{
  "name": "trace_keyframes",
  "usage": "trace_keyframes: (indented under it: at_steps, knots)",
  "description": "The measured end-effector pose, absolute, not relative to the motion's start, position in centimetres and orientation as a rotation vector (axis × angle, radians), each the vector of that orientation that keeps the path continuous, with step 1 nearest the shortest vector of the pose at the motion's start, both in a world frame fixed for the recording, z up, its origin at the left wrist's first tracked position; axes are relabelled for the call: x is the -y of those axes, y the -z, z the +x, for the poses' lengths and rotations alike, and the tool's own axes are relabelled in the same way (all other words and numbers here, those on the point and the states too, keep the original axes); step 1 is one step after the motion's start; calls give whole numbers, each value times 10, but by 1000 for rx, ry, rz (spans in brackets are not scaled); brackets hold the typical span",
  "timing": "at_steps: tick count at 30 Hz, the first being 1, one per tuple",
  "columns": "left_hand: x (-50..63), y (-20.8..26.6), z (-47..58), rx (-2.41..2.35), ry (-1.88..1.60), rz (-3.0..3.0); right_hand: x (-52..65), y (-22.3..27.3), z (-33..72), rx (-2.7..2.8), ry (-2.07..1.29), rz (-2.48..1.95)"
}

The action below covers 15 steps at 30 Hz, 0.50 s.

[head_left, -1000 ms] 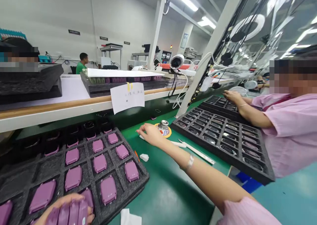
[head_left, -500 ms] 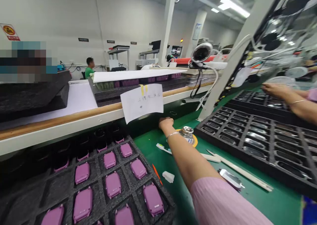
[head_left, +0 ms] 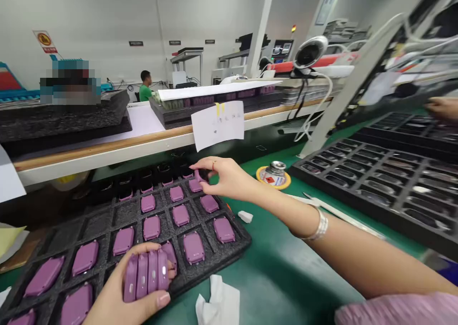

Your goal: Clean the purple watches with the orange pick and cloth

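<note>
Several purple watch cases sit in a black foam tray (head_left: 218, 256) with square compartments. At the tray's near side, my left hand (head_left: 121, 291) is wrapped round a row of several purple watch cases (head_left: 147, 275) standing on edge side by side. My right hand (head_left: 225, 178) reaches to the far right corner of the tray. Its thumb and fingers pinch a tilted purple watch case (head_left: 198, 176) over a compartment there. The fingers partly cover that piece. Another purple watch case (head_left: 193, 247) lies in a compartment right of my left hand.
A crumpled white tissue (head_left: 218, 301) lies in front of the tray. Right of my right hand stands a metal-topped bottle (head_left: 275, 174) on a yellow ring. A second black tray (head_left: 375, 182) holds dark glossy parts. A shelf edge (head_left: 157, 151) runs above the tray's back. A co-worker's hand (head_left: 443, 108) shows far right.
My right hand has come left from under the shelf to the tray corner and now pinches a watch case. My left hand has entered view with several watch cases. The view has shifted.
</note>
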<state>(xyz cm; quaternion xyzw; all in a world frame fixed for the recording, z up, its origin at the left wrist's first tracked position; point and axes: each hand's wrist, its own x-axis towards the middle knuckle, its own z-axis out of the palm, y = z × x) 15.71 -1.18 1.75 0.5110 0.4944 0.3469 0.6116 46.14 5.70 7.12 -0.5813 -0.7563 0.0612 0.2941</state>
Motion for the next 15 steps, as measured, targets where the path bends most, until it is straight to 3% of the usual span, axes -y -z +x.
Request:
trace_keyframes:
  at_steps: [8, 15]
  knots:
    - [9, -17, 161, -1093, -811, 1199, 34, -11, 548, 1956, -137, -1936]
    - [12, -25, 163, -1098, -785, 1275, 61, 5, 543, 1879, -87, -1878]
